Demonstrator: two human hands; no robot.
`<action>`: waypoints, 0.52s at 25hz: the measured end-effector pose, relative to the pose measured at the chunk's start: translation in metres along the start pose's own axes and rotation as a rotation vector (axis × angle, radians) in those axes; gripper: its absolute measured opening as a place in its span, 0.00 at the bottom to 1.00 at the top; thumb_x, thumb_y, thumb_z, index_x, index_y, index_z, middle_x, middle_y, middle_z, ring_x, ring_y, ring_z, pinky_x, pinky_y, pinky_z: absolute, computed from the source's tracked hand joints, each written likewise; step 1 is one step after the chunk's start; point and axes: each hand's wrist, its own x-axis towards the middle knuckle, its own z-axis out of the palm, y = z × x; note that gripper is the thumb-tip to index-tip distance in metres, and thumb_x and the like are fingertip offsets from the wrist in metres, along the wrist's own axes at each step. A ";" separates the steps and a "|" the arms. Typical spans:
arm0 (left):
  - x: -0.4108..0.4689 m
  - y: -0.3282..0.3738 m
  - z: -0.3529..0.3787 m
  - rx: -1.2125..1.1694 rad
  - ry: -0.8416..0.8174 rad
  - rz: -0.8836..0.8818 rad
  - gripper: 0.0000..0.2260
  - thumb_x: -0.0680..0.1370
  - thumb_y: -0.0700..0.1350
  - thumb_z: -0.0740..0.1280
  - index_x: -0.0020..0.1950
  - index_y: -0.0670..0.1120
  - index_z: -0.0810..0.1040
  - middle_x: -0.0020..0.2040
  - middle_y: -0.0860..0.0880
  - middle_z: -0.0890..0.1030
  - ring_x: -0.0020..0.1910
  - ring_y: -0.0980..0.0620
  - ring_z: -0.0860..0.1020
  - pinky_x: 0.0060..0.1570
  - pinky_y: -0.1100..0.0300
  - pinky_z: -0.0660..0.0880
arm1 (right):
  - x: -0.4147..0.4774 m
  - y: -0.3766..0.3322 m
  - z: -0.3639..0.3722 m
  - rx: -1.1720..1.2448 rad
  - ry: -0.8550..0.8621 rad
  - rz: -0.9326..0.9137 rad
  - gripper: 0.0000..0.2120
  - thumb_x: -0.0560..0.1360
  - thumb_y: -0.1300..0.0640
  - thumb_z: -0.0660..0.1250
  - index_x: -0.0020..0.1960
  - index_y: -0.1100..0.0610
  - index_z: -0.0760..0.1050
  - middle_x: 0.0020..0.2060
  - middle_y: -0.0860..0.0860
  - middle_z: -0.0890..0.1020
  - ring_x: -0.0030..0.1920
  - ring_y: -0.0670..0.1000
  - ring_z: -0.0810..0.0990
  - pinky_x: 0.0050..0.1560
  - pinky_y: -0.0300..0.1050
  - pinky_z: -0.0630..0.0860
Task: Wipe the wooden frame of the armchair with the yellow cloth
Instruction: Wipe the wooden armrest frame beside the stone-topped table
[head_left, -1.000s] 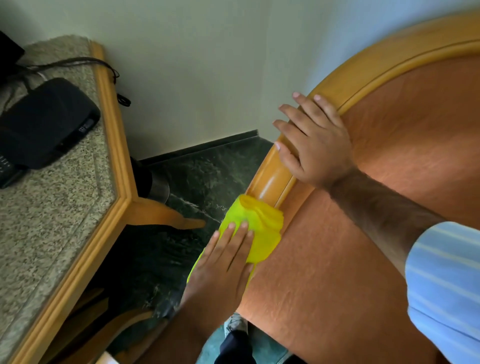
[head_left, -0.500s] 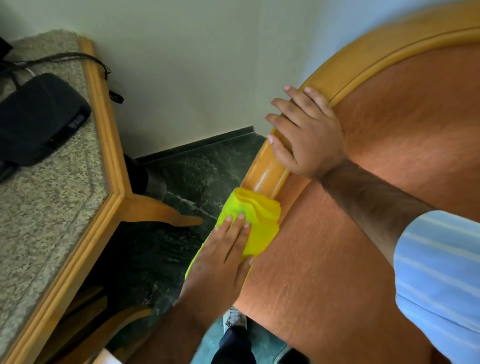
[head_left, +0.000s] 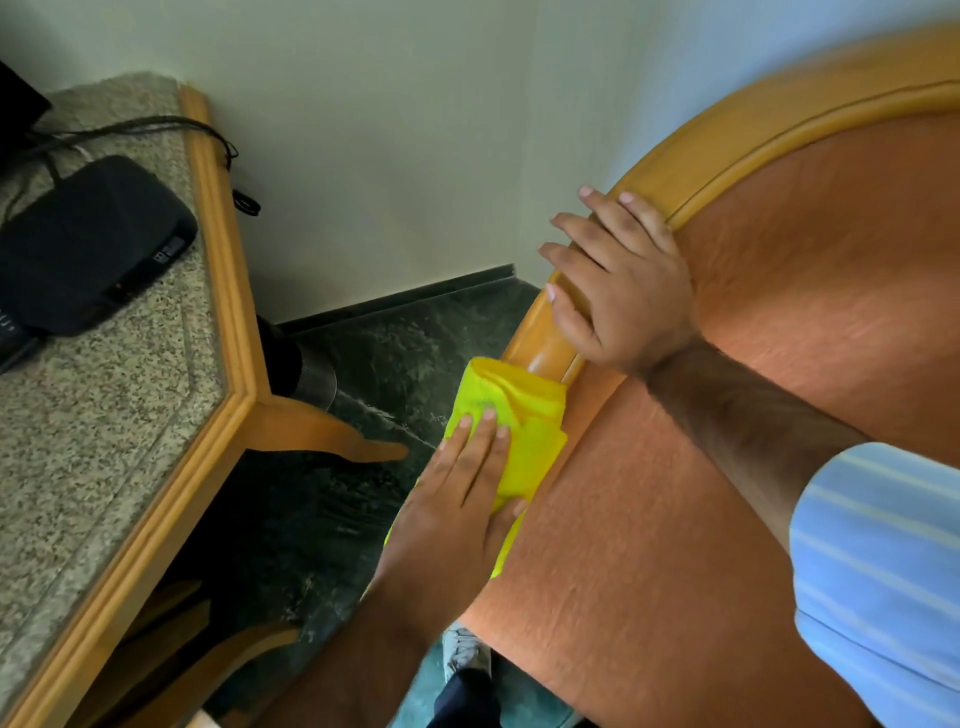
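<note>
The armchair's curved wooden frame (head_left: 727, 130) runs from the top right down to the centre, edging the orange upholstery (head_left: 675, 545). The yellow cloth (head_left: 524, 415) is wrapped over the frame's lower part. My left hand (head_left: 457, 504) lies flat on the cloth, fingers together, with the thumb on the upholstery side, pressing it onto the wood. Just above the cloth, my right hand (head_left: 618, 291) rests on the frame, fingers spread over the rail and curling toward the wall side. Under the cloth the wood is hidden.
A granite-topped table with a wooden edge (head_left: 218, 260) stands at the left, carrying a black device (head_left: 88, 244) and cables. Its wooden leg (head_left: 322, 431) reaches toward the chair over the dark green floor (head_left: 395, 353). The wall (head_left: 415, 130) is close behind.
The view has shifted slightly. My left hand and the cloth stay at about the same place on the frame, and my right hand keeps its hold on the rail.
</note>
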 end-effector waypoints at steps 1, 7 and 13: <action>-0.018 -0.004 -0.001 0.013 -0.019 0.019 0.28 0.84 0.57 0.59 0.79 0.41 0.66 0.81 0.42 0.66 0.80 0.43 0.64 0.76 0.47 0.68 | 0.000 -0.001 -0.001 0.004 -0.002 0.001 0.20 0.83 0.45 0.56 0.64 0.54 0.80 0.67 0.53 0.82 0.77 0.58 0.72 0.80 0.60 0.63; -0.017 -0.008 -0.005 0.065 -0.024 0.019 0.30 0.83 0.60 0.55 0.78 0.42 0.69 0.80 0.44 0.66 0.78 0.42 0.67 0.73 0.46 0.71 | 0.002 -0.005 -0.007 0.019 -0.038 0.031 0.22 0.83 0.42 0.57 0.64 0.55 0.81 0.67 0.54 0.83 0.77 0.59 0.73 0.79 0.61 0.65; 0.040 0.008 -0.003 0.046 -0.018 -0.057 0.33 0.84 0.61 0.56 0.82 0.42 0.57 0.83 0.44 0.55 0.83 0.44 0.55 0.82 0.50 0.54 | 0.001 -0.004 -0.004 0.009 -0.033 0.007 0.22 0.84 0.43 0.54 0.65 0.54 0.80 0.68 0.54 0.82 0.77 0.59 0.72 0.80 0.61 0.65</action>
